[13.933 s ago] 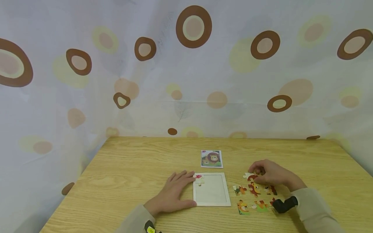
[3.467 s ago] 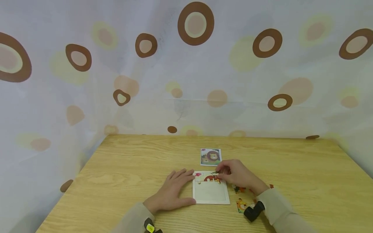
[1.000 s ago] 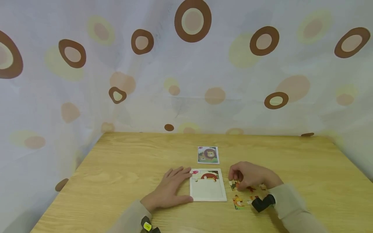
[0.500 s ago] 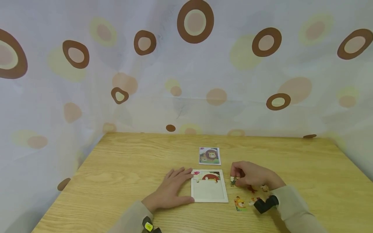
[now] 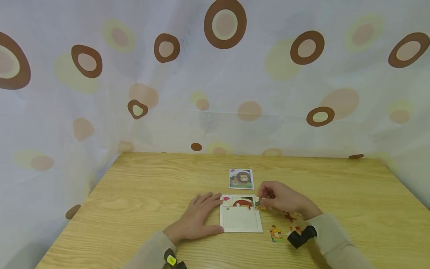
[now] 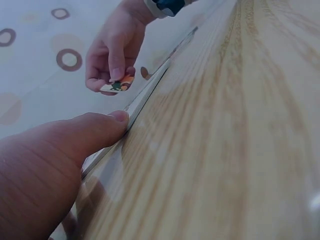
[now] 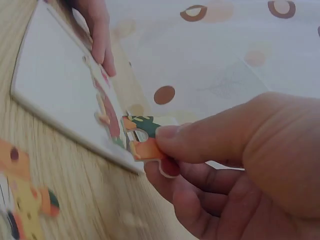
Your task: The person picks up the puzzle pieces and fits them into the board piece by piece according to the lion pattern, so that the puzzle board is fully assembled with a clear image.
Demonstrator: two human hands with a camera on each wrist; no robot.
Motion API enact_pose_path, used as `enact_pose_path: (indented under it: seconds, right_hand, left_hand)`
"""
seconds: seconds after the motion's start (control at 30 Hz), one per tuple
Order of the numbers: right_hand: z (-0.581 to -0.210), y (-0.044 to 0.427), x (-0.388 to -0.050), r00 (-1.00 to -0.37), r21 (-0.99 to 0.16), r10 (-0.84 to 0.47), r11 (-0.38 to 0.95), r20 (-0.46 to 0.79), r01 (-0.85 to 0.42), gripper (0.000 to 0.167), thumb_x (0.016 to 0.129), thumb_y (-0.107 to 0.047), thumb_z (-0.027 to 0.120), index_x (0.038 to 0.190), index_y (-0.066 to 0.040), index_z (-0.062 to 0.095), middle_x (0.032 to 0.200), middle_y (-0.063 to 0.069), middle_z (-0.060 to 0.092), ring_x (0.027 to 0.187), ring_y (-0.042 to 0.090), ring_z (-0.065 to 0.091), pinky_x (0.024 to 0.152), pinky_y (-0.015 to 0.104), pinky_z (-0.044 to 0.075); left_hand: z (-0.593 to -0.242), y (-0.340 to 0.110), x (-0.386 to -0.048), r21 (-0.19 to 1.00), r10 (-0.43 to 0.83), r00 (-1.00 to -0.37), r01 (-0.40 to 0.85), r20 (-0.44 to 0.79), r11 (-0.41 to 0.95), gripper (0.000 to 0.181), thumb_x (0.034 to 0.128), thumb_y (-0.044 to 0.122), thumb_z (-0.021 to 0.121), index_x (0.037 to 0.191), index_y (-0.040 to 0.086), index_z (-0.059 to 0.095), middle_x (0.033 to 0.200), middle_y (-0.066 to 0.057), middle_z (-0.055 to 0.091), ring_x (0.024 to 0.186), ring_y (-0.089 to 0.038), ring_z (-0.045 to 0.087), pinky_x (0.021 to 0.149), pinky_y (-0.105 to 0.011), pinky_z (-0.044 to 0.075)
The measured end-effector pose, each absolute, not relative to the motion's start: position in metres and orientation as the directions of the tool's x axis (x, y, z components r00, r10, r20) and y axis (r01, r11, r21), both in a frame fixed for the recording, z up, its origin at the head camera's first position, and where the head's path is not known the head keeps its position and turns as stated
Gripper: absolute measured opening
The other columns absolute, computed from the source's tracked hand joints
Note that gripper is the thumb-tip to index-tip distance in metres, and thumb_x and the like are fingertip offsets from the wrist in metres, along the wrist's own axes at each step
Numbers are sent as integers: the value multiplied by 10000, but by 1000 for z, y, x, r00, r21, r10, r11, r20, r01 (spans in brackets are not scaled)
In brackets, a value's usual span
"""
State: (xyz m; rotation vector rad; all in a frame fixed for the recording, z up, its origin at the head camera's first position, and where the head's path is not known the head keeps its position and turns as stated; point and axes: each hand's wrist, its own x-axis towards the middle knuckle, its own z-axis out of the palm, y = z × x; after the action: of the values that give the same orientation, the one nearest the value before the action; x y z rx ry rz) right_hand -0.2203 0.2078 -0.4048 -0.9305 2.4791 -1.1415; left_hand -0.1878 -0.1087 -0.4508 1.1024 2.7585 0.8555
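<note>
My left hand (image 5: 197, 220) rests at the left edge of a white puzzle tray (image 5: 239, 221), fingers spread and straight; its thumb touches the lower left corner. Fitted jigsaw pieces (image 5: 242, 202) fill the tray's top row, showing a pink shape and part of a brown mane. At the tray's upper right edge, my right hand (image 5: 285, 198) pinches a jigsaw piece (image 7: 148, 126) between thumb and fingers. Green, orange, white and a red knob show on it in the right wrist view. In the left wrist view, that piece (image 6: 118, 86) is held above the tray's edge.
A lion picture card (image 5: 241, 179) lies just behind the tray. Loose pieces lie to the tray's right: one with a yellow animal (image 5: 276, 234), others partly hidden beneath the right forearm. A patterned curtain (image 5: 215, 82) stands behind the wooden table (image 5: 151, 179).
Earlier only the tray's upper left corner held a piece; then the top row was filled. Since a second ago my right hand has picked up a loose piece and moved left. My left hand stays.
</note>
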Motion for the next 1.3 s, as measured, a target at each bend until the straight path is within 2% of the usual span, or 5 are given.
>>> enact_pose_path:
  seconds: [0.27,0.5,0.73,1.07,1.3]
  right_hand:
    - [-405,190,-219,-766,-777,-640,451,62,-440,60,925,-65,620,967,-30,595,810,21,592,684,57,516,599,204,454]
    - [-413,166,-216,-832,-790,-546,464,101,-401,112,881,-100,690,930,-52,601,819,26,625,672,67,563,595,210,493]
    - [-410,149,-215,-824,-786,-555,459,109,-413,132,859,-74,706,945,3,641,832,45,665,712,52,599,621,198,513]
    - [-413,134,-218,-795,-733,-600,501,88,-459,129,860,-67,701,978,-17,690,825,-7,676,694,3,579,642,185,506]
    - [-415,126,-220,-796,-743,-603,509,51,-434,105,844,-78,721,947,-58,708,799,-39,669,696,22,581,638,186,505]
  left_hand:
    - [-450,-108,-188,502,650,-745,623,148,600,742,853,532,632,1446,133,430,1566,-20,321,1458,-300,227,1166,-589,113]
    - [-450,-108,-186,507,643,-753,613,142,606,751,850,533,633,1451,134,423,1570,-22,314,1459,-302,222,1169,-586,105]
    - [-452,-108,-188,492,646,-749,622,148,609,756,849,549,624,1455,146,418,1571,-18,312,1460,-301,223,1168,-587,108]
    - [-453,-109,-189,500,648,-748,620,144,605,754,846,545,632,1451,147,421,1571,-20,311,1459,-303,221,1166,-594,108]
    - [-454,-109,-189,507,650,-745,622,147,597,747,852,545,626,1455,157,416,1573,-15,307,1461,-302,218,1162,-600,110]
